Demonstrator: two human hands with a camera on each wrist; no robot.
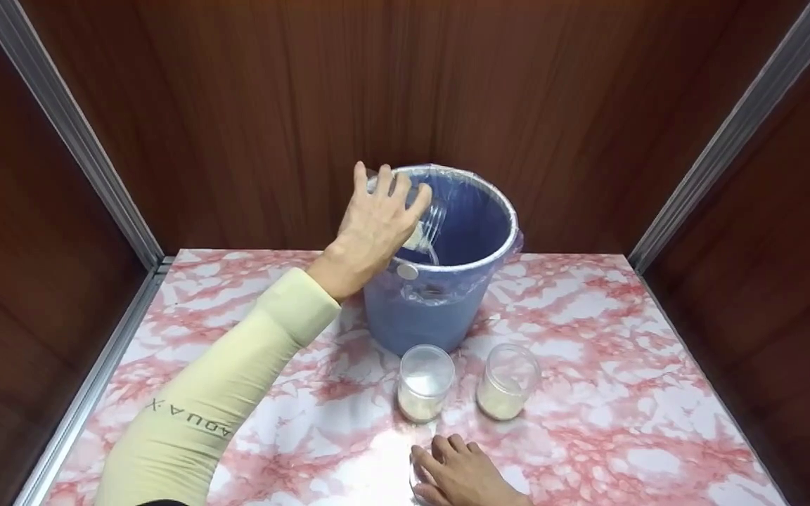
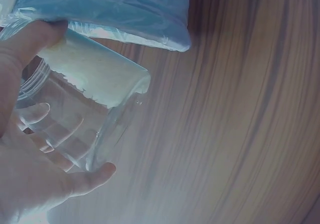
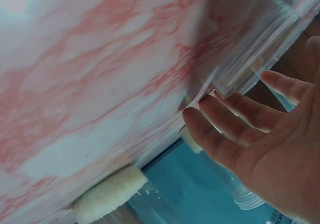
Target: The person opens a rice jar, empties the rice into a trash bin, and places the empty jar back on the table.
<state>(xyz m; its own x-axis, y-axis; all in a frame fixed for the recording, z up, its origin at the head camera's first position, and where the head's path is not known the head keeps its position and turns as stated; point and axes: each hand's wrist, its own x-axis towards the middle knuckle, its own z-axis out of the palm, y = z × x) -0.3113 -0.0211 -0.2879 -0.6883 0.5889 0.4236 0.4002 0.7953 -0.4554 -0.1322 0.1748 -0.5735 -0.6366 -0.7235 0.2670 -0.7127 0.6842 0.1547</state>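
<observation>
My left hand [image 1: 380, 218] grips a clear jar [image 1: 436, 218] tipped on its side at the near left rim of a blue bin [image 1: 419, 316]. Pale, rice-like grains [image 2: 95, 71] lie along the jar's lower wall in the left wrist view, and its threaded mouth [image 2: 35, 81] points into the bin. Low over the table, my right hand [image 1: 465, 472] has loosely bent fingers, with fingertips right at the rim of a clear round lid [image 3: 257, 48]. Most of that lid is hidden behind the hand in the head view.
Two more clear jars [image 1: 426, 372] [image 1: 510, 379] with pale grains at the bottom stand upright in front of the bin. A thin clear liner [image 1: 510, 246] hangs over the bin's rim. Brown wood-look panels [image 1: 271, 105] enclose the red-and-white marbled table [image 1: 588, 393].
</observation>
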